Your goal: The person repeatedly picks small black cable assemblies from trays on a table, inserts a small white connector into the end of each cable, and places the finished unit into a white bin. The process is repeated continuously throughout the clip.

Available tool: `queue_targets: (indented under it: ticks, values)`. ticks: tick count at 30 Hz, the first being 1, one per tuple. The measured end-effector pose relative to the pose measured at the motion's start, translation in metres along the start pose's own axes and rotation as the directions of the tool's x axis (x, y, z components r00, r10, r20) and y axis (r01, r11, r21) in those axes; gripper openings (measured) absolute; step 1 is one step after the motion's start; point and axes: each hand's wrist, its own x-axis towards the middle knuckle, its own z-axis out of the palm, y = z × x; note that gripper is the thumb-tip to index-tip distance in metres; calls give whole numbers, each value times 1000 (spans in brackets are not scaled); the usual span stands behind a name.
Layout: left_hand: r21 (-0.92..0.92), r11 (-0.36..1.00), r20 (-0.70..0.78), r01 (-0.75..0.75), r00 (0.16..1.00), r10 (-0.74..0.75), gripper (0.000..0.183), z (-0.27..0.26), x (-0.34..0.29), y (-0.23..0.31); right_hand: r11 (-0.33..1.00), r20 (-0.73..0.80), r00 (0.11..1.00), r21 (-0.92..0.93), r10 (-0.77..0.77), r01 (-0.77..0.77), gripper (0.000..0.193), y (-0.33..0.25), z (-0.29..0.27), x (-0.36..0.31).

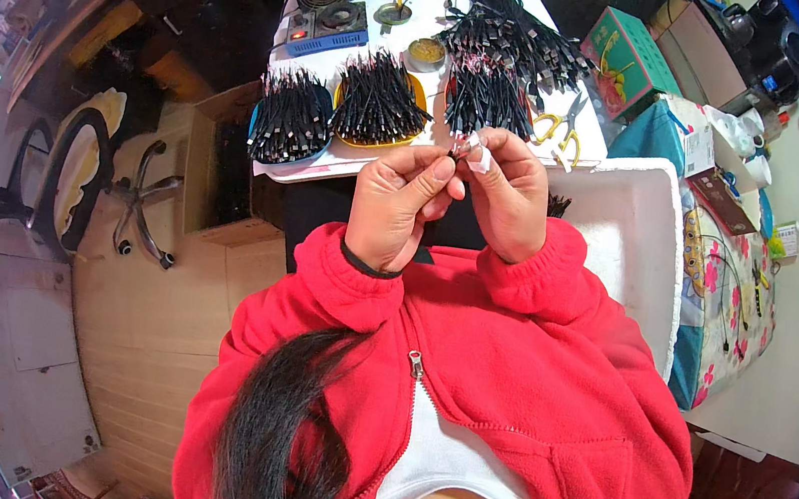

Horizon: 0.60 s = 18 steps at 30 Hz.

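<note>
Both hands meet in front of my chest, close to the table's near edge. With thumb and fingertips, my left hand (396, 199) pinches a small black cable end (452, 159). My right hand (515, 199) is closed on a small white piece (479, 160) that looks like paper or tape; its exact kind is too small to tell. Just beyond my fingers lies a bundle of black cables (490, 100) with reddish ends. Two more cable bundles sit to the left, one in a blue tray (292, 119), one in a yellow tray (429, 124).
Yellow-handled scissors (563, 130) rest on the white table (590, 145) at right. A blue hotplate-like device (329, 36), a round tin (426, 52) and a large cable pile (518, 38) stand farther back. At my right are a white foam box (666, 234) and a green carton (629, 63).
</note>
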Motion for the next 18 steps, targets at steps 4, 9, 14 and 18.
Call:
queue_targets:
  ticks: [4,9,14,18]
  values:
    - [-24,1000,42,4,999,-3,19,-1,-3,2,972,76,992,208,96,-110,11,-2,3,-2]
    - [40,993,68,112,991,-114,18,-6,-11,7,994,124,986,-34,108,-105,21,-16,2,-2]
    - [81,978,125,190,972,-200,16,-10,-18,2,929,280,889,-37,363,-368,15,-25,-23,-1]
    - [306,939,95,159,976,-196,18,-17,-8,-5,738,260,791,285,554,-611,14,-4,-40,-3]
